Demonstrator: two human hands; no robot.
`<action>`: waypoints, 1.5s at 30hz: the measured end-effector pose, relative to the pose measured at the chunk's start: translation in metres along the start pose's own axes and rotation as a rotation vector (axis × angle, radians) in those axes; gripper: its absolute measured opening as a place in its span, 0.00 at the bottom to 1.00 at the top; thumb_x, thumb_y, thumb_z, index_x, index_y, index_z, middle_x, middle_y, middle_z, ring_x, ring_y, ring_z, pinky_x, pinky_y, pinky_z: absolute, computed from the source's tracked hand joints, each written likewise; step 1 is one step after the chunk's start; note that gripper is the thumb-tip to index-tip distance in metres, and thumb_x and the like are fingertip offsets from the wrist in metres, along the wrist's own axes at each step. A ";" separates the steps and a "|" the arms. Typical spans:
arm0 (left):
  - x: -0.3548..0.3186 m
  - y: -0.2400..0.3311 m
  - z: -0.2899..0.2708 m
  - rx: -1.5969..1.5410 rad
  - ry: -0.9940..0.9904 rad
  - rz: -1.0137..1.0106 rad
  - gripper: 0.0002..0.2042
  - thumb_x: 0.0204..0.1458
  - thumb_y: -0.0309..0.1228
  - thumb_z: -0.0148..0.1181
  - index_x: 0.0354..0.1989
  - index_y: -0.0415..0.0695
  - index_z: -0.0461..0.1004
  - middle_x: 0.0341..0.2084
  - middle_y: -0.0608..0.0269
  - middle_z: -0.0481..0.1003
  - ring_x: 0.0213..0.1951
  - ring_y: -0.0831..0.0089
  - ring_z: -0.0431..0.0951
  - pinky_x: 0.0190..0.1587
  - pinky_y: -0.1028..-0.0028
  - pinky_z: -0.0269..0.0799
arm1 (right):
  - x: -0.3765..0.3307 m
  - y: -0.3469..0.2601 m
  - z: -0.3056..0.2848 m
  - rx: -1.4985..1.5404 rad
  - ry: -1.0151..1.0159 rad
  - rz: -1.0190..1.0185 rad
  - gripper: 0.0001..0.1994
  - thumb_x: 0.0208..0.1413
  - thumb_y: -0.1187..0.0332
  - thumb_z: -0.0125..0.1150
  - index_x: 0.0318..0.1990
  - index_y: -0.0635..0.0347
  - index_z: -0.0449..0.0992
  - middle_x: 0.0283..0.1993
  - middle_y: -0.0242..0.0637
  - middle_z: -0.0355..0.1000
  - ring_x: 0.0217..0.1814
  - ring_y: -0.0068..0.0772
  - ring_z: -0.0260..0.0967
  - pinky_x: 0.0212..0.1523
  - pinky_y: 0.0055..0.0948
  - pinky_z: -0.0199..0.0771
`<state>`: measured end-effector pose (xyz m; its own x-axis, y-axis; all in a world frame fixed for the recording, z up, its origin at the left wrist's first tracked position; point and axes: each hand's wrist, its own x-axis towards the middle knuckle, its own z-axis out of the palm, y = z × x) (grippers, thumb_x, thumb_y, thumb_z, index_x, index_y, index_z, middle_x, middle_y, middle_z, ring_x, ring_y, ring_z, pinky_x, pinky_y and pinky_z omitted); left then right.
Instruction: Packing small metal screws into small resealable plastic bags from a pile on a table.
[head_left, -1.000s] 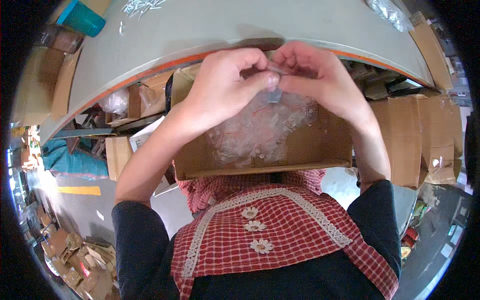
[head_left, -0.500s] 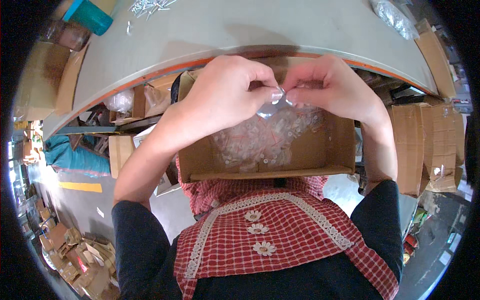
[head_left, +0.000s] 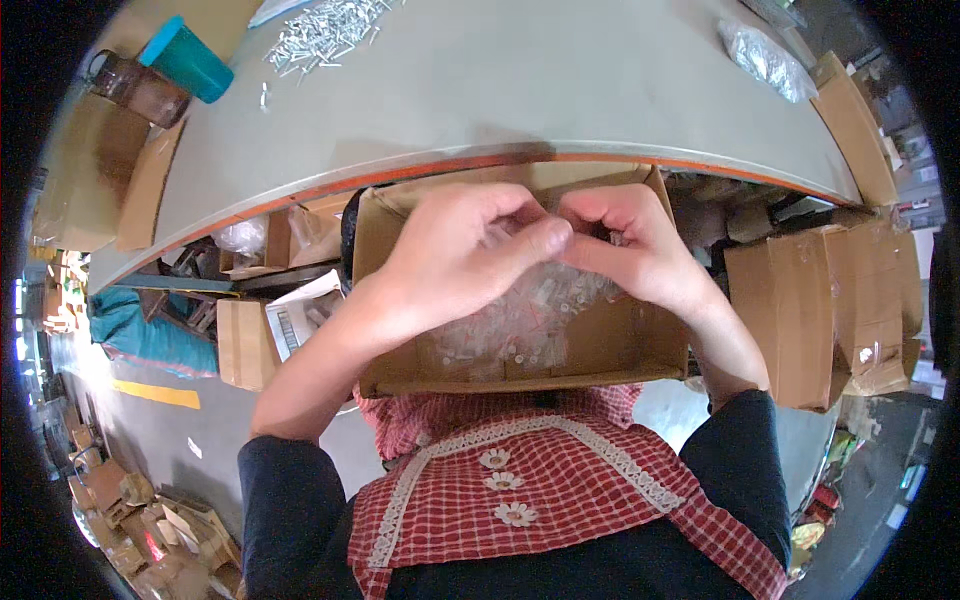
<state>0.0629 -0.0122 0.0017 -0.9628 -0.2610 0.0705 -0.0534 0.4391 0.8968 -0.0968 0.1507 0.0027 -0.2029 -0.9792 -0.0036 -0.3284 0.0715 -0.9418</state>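
Observation:
Over an open cardboard box (head_left: 610, 358), my left hand (head_left: 460, 245) and my right hand (head_left: 635, 240) meet with thumbs and fingertips pinched together. Between them is a small clear plastic bag (head_left: 494, 236), mostly hidden behind the fingers now. In the box beneath lies a heap of small clear bags (head_left: 540, 310) holding little white parts, some showing thin red lines. My wrists rest above the box's two sides, and the box sits against a red checked apron (head_left: 540, 470).
A grey table (head_left: 560, 90) with an orange edge runs just beyond the box. On it are a pile of screws (head_left: 325, 38), a teal cup (head_left: 187, 60) and a clear bag (head_left: 765, 62). Cardboard cartons (head_left: 785, 315) stand at the right, and a small carton (head_left: 245, 340) at the left.
Both hands have drawn closer together, their fingertips now overlapping and covering the bag seen between them before. The view has tilted up, showing more of the table and screws.

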 end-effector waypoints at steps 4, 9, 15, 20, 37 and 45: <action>0.009 -0.001 0.000 -0.185 -0.149 -0.150 0.15 0.63 0.40 0.63 0.39 0.38 0.81 0.29 0.68 0.80 0.32 0.83 0.76 0.32 0.79 0.72 | 0.001 0.004 -0.002 -0.144 0.022 -0.079 0.04 0.57 0.71 0.66 0.36 0.62 0.82 0.26 0.35 0.77 0.27 0.15 0.65 0.28 0.25 0.66; 0.011 -0.003 -0.005 -0.383 -0.073 -0.238 0.11 0.61 0.35 0.65 0.37 0.38 0.82 0.28 0.69 0.80 0.31 0.85 0.76 0.30 0.80 0.72 | 0.002 -0.003 0.003 -0.334 0.122 -0.144 0.07 0.55 0.69 0.70 0.35 0.61 0.78 0.29 0.39 0.74 0.30 0.41 0.74 0.32 0.35 0.72; 0.010 -0.008 -0.003 -0.147 0.116 0.015 0.07 0.57 0.29 0.68 0.34 0.38 0.80 0.27 0.71 0.79 0.32 0.87 0.74 0.35 0.82 0.69 | -0.001 -0.008 0.013 -0.361 0.302 -0.276 0.11 0.54 0.74 0.70 0.43 0.62 0.75 0.38 0.42 0.76 0.38 0.40 0.77 0.38 0.33 0.77; 0.006 -0.004 0.005 -0.306 0.149 -0.030 0.06 0.56 0.27 0.68 0.35 0.38 0.80 0.30 0.71 0.80 0.34 0.86 0.74 0.39 0.80 0.70 | -0.005 -0.004 0.018 -0.194 0.333 -0.218 0.12 0.56 0.77 0.68 0.47 0.64 0.76 0.39 0.40 0.77 0.41 0.31 0.78 0.42 0.29 0.79; 0.004 -0.002 0.011 -0.094 0.200 -0.019 0.02 0.56 0.22 0.63 0.37 0.39 0.78 0.32 0.71 0.79 0.36 0.86 0.75 0.40 0.80 0.72 | -0.004 0.002 0.015 0.076 0.330 0.028 0.08 0.59 0.75 0.67 0.45 0.66 0.80 0.40 0.39 0.80 0.43 0.23 0.78 0.45 0.26 0.79; 0.006 -0.005 0.020 -0.026 0.309 0.143 0.06 0.50 0.24 0.65 0.30 0.39 0.73 0.22 0.63 0.74 0.24 0.82 0.75 0.28 0.76 0.70 | -0.001 -0.001 0.021 -0.421 0.363 -0.348 0.15 0.49 0.78 0.65 0.46 0.64 0.74 0.39 0.50 0.75 0.40 0.54 0.77 0.40 0.42 0.79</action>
<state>0.0517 0.0013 -0.0113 -0.8340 -0.4485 0.3214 0.0865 0.4690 0.8790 -0.0767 0.1477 -0.0032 -0.2936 -0.8376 0.4607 -0.7492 -0.0977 -0.6551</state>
